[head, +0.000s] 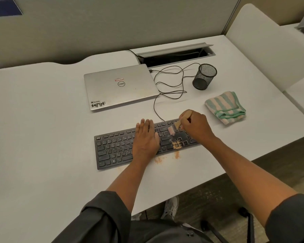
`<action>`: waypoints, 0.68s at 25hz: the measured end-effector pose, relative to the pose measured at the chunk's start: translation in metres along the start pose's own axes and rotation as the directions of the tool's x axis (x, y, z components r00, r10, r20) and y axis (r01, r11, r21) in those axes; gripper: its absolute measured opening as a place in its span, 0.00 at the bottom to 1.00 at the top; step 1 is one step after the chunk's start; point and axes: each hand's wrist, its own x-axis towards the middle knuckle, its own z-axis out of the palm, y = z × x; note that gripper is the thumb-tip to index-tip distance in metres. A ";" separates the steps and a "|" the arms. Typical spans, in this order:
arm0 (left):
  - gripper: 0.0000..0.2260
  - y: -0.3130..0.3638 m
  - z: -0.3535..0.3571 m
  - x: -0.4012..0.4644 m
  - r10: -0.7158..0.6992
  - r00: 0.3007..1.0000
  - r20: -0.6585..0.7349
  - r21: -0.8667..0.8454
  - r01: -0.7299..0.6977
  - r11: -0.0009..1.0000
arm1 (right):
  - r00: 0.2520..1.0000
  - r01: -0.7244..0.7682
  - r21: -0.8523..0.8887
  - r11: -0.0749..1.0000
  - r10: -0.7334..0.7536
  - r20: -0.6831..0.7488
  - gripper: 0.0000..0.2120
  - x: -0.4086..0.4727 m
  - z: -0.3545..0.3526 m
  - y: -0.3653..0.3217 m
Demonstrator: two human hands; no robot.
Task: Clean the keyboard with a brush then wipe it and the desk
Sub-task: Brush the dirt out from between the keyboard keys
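A black keyboard [115, 148] lies on the white desk [42, 137] in front of me. My left hand [146, 137] rests flat on its middle keys, fingers straight. My right hand [195, 126] grips a small brush [174, 128] with a wooden handle and pale pink bristles, which touch the keys at the keyboard's right part. Tan crumbs [177, 145] lie on the arrow keys, and more crumbs [159, 160] are scattered on the desk just below the keyboard's front edge. A folded cloth [225, 106] with green and pink stripes lies to the right, beyond my right hand.
A closed silver laptop [120, 86] sits behind the keyboard, with a black cable [170, 83] looping to its right. A black mesh pen cup [204, 76] stands at the back right. An open cable tray [175, 56] is set into the desk. The desk's front edge runs diagonally at right.
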 end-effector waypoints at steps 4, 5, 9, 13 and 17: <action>0.27 0.000 -0.001 0.001 0.001 1.000 0.001 -0.005 -0.001 1.000 | 0.988 -0.027 -0.001 1.000 0.026 -0.150 0.09 0.007 -0.007 0.002; 0.27 0.000 -0.001 0.000 0.003 1.000 -0.001 -0.007 -0.003 1.000 | 0.989 -0.034 0.005 0.999 0.034 -0.141 0.10 0.009 -0.005 0.000; 0.28 -0.001 0.001 0.001 0.006 1.000 -0.010 -0.003 -0.006 1.000 | 0.998 -0.040 -0.174 0.984 0.048 0.044 0.11 0.010 -0.001 -0.004; 0.33 -0.002 0.003 0.002 0.012 1.000 -0.027 0.002 -0.012 1.000 | 0.998 -0.042 -0.134 0.990 0.048 0.042 0.11 0.020 -0.007 -0.015; 0.32 -0.004 0.005 0.003 0.016 1.000 -0.023 0.005 -0.016 1.000 | 0.997 -0.071 -0.064 0.995 0.071 0.003 0.11 0.021 -0.001 -0.020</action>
